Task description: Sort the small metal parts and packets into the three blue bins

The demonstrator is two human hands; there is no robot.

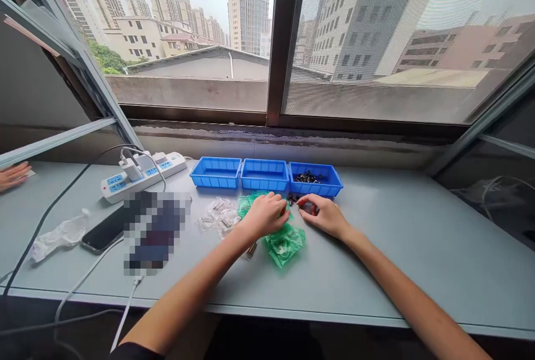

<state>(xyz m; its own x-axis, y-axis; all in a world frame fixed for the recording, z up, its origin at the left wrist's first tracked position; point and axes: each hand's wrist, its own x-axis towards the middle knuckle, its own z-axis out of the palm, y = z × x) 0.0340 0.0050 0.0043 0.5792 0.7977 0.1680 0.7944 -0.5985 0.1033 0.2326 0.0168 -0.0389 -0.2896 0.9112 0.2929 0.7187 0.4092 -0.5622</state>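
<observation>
Over a crumpled green plastic bag (286, 246), my left hand (267, 214) is closed with its fingers curled; whatever is in them is hidden. The bag shows on both sides of this hand. My right hand (324, 215) lies on the table just to the right, its fingers bent toward the thumb beside a few small dark parts (292, 198). Anything in its fingertips is too small to name. Behind it stands a blue bin (332, 184) with a pile of small dark and brassy pieces (308, 176). Clear plastic bags (221, 215) lie left of my left hand.
Two more blue bins (215, 181) (264, 183) stand in the row below the window. A white power strip (144, 177), a black phone (104, 232), a blurred-out device (154, 232) and cables occupy the left side. Another person's hand (14, 176) shows at the far left.
</observation>
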